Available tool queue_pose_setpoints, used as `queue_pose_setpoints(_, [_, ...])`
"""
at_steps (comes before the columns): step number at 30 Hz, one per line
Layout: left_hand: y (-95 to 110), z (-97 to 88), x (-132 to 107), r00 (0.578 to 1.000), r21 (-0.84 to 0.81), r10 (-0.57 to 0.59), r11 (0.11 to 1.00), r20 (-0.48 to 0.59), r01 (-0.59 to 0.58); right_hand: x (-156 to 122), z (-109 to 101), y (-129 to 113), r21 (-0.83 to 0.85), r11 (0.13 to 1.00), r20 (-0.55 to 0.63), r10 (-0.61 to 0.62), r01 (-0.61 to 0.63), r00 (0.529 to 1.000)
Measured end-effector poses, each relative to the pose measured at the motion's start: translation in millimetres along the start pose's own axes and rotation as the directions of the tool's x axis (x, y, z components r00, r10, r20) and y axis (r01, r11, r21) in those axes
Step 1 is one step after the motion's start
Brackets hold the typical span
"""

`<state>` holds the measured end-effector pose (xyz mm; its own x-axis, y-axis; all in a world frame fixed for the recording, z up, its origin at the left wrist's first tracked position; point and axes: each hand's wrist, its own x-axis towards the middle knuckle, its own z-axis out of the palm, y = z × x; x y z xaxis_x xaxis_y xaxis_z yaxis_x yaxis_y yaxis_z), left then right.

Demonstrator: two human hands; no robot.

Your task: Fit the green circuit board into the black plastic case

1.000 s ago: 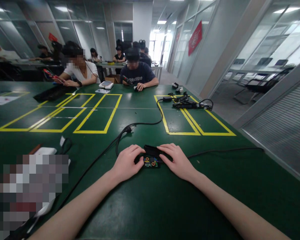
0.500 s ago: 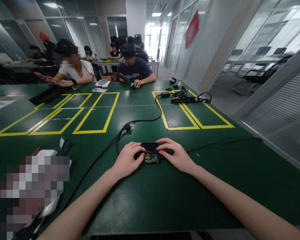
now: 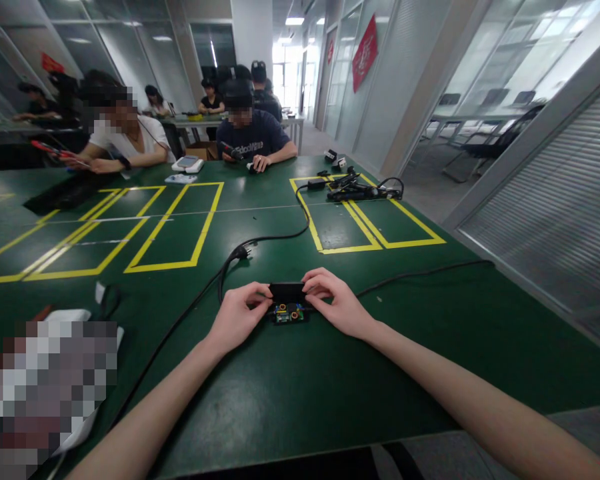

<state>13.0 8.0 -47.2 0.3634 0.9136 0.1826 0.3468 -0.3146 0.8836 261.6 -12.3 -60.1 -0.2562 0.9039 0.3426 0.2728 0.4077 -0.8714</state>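
Between my hands lies an opened power adapter. Its circuit board (image 3: 289,313), with copper-ringed coils and small coloured parts, sits in a black lower shell on the green table (image 3: 230,413). Behind the board a black casing cover (image 3: 287,292) stands tilted up. My left hand (image 3: 241,313) pinches the cover's left end between thumb and fingers. At its right end my right hand (image 3: 336,303) does the same. A black cable (image 3: 430,270) leads off to the right from behind my right hand.
A cord with a plug (image 3: 243,253) lies behind my left hand. Yellow tape outlines (image 3: 195,257) mark the table. Several black adapters and cables (image 3: 357,190) are heaped at the far right. Two people work across the table. A blurred-out object (image 3: 50,380) lies at left.
The cover has tilted up off the board, and more of the circuit board shows. Both hands keep hold of its ends. The whole view has shifted slightly.
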Motion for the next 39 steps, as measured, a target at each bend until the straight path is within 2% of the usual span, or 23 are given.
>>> queue_pose_setpoints(3, [-1.0,0.2,0.4,0.999,-0.079,-0.053,0.995,0.003,0.053,0.2,0.9,2.1,0.059,0.998,-0.010,0.034,-0.033,0.999])
queue_pose_setpoints(8, [2.2,-1.4,-0.7,0.996,-0.116,-0.091,0.989,-0.016,0.089,1.2,1.3,2.1,0.105,0.986,0.005,0.126,-0.126,0.992])
queue_pose_setpoints(28, [3.1,-4.5,0.4,0.995,-0.063,-0.096,0.993,0.001,0.096,3.7,-1.4,5.1,0.056,0.996,0.031,0.066,-0.068,0.997])
queue_pose_setpoints(34, [1.3,-3.9,1.0,0.997,-0.068,-0.079,0.995,-0.001,0.079,5.7,-1.3,6.2,0.109,0.980,0.045,0.165,-0.169,0.985])
queue_pose_setpoints(39, [1.6,-3.9,0.7,0.997,-0.063,-0.073,0.995,-0.007,0.073,6.0,-1.3,5.7,0.130,0.974,0.042,0.179,-0.183,0.983])
